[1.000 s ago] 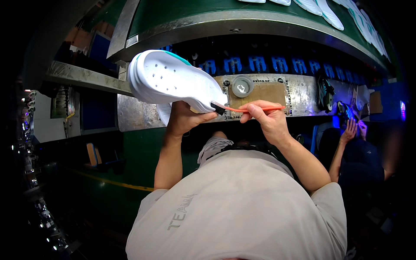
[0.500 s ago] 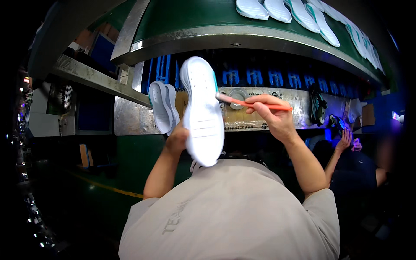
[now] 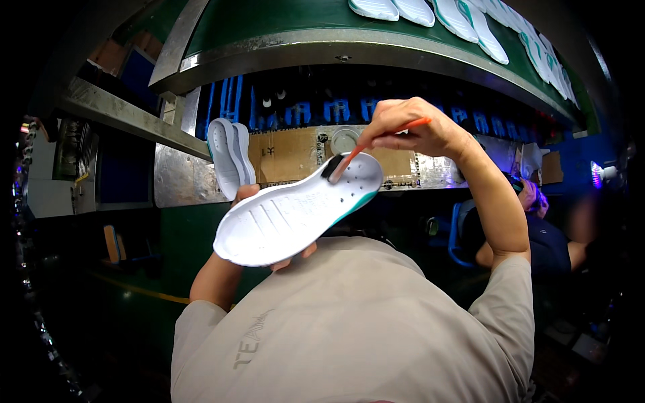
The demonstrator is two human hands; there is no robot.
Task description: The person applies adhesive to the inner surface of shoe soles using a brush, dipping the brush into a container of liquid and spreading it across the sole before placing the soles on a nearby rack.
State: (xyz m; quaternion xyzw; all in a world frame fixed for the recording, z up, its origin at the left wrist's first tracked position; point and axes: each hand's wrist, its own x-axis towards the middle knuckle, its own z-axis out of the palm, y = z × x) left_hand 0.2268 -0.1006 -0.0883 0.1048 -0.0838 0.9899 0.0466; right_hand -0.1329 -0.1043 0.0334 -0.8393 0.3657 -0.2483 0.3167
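My left hand [image 3: 246,194] is closed round a white shoe sole [image 3: 289,218] with a green edge, its thumb at the far rim and fingertips showing under the near rim. The sole lies slanted, its inner face up, with grooves at the near left end and small holes at the far right end. Above that holed end, my right hand [image 3: 423,127] pinches the orange handle of a brush [image 3: 355,152]. Its bristles touch the sole's far edge, close to a dark patch I cannot make out clearly.
Two white soles [image 3: 228,158] stand propped together on the metal bench [image 3: 176,178]. Beyond my sole are brown cardboard [image 3: 285,153] and a small round tub [image 3: 345,140]. A green belt [image 3: 282,17] carries several soles behind a metal rail [image 3: 376,57]. A co-worker's hand [image 3: 529,196] is at right.
My left hand has swung the sole from upright to slanting, its holed end now to the right. My right hand has risen, and the brush has moved from the green edge to the holed end.
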